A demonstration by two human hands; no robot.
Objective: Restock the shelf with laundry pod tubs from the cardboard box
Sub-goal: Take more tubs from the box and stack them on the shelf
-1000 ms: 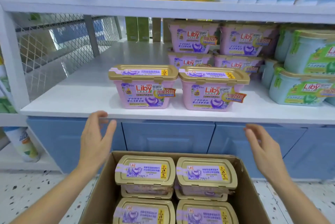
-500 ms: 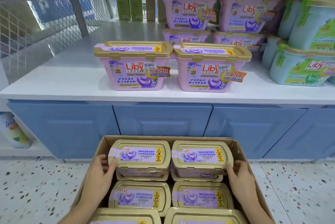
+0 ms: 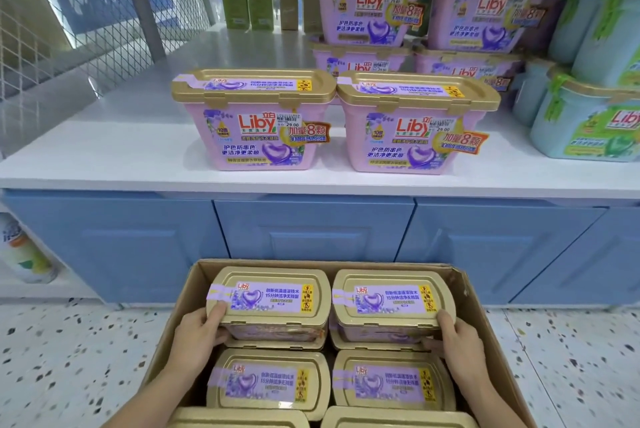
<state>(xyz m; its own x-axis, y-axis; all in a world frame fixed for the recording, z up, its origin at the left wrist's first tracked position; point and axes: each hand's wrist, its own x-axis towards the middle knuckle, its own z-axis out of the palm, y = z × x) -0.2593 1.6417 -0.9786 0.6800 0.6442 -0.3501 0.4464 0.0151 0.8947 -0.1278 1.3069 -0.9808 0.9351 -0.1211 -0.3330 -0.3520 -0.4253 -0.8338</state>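
An open cardboard box (image 3: 483,320) on the floor holds several pink laundry pod tubs with gold lids. My left hand (image 3: 197,337) grips the near left corner of the raised left tub (image 3: 270,299), thumb on its lid. My right hand (image 3: 459,344) grips the near right corner of the raised right tub (image 3: 391,301). Both raised tubs stand side by side, higher than the tubs below them. On the white shelf (image 3: 104,150) two pink tubs (image 3: 256,122) (image 3: 415,129) stand at the front, with more stacked behind.
Light blue-green tubs (image 3: 588,122) fill the shelf's right end. A wire mesh panel (image 3: 69,18) bounds the shelf on the left, where bare shelf surface shows. Blue cabinet doors (image 3: 311,230) run below the shelf. The floor (image 3: 69,358) is speckled terrazzo.
My hands came down from in front of the shelf into the box and closed on the outer corners of the two top tubs. The view tilted downward and moved closer.
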